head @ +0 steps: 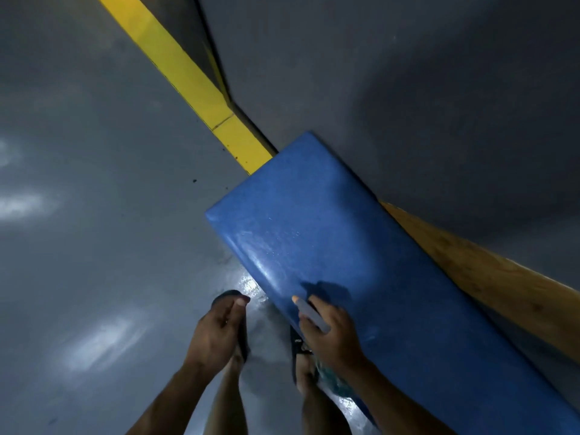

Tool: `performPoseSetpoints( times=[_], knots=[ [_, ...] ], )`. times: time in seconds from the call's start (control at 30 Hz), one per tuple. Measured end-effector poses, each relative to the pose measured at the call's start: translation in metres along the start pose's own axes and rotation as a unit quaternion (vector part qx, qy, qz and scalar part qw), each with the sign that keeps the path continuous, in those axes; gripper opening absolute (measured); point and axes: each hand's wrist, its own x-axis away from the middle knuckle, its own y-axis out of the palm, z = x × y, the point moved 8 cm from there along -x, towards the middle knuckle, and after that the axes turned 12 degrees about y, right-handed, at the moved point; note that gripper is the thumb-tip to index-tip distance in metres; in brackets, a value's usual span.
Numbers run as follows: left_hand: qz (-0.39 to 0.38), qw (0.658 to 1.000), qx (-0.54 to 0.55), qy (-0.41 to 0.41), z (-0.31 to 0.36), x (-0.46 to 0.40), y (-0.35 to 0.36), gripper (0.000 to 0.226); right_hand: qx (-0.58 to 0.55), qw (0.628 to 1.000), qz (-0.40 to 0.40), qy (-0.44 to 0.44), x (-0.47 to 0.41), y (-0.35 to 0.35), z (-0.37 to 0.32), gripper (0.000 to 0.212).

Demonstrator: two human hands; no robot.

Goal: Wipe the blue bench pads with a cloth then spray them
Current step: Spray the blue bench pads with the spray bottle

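A long blue bench pad (pixel 314 221) runs from the centre down to the lower right, and its surface shows a faint sheen and streaks. My right hand (pixel 332 337) hovers over the pad's near-left edge, closed around a spray bottle (pixel 309 312). The bottle's orange nozzle tip points up along the pad. A teal part of it shows below my wrist. My left hand (pixel 216 331) hangs left of the pad over the floor, with the fingers curled in and nothing visible in them. No cloth is in view.
A glossy grey floor (pixel 94 246) fills the left side, crossed by a yellow stripe (pixel 188 73) along the foot of the grey wall (pixel 408 89). A wooden board (pixel 470 271) runs behind the pad. My feet in dark sandals (pixel 241 343) stand below my hands.
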Motion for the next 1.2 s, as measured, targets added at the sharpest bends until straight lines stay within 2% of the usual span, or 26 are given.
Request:
performPoseSetpoints(
  times=[0.13,0.27,0.47,0.6,0.7,0.8,0.9,1.03,1.2],
  knots=[
    [-0.009,1.0,-0.017,-0.007,-0.018,-0.008,-0.017,0.032,-0.028,0.999,0.027,0.037,-0.01,0.008,-0.009,0.021],
    [-0.022,1.0,-0.019,0.006,-0.019,-0.022,-0.034,0.024,-0.063,0.995,0.061,0.038,-0.05,-0.017,-0.027,0.005],
    [-0.039,0.998,-0.009,0.048,-0.003,-0.045,-0.067,0.023,-0.069,0.981,0.165,0.077,-0.131,-0.084,-0.06,0.013],
    [-0.045,0.997,-0.009,0.068,-0.009,-0.063,-0.085,0.023,-0.092,0.969,0.183,0.137,-0.155,-0.096,-0.073,0.019],
    [-0.052,0.996,0.004,0.071,-0.013,-0.075,-0.097,0.024,-0.062,0.97,0.183,0.145,-0.147,-0.08,-0.079,0.021],
    [-0.049,0.995,0.007,0.083,-0.014,-0.084,-0.11,0.025,-0.044,0.988,0.13,0.068,-0.125,-0.033,-0.096,0.01],
    [-0.047,0.995,0.009,0.084,-0.017,-0.091,-0.127,0.023,-0.003,0.997,0.077,0.022,-0.096,0.023,-0.117,0.017],
    [-0.053,0.994,0.004,0.092,-0.017,-0.094,-0.145,0.024,-0.024,0.997,0.058,0.054,-0.07,0.064,-0.128,0.024],
    [-0.066,0.992,-0.019,0.11,-0.007,-0.093,-0.166,0.022,-0.054,0.985,0.109,0.123,-0.056,0.06,-0.125,0.015]
  ],
)
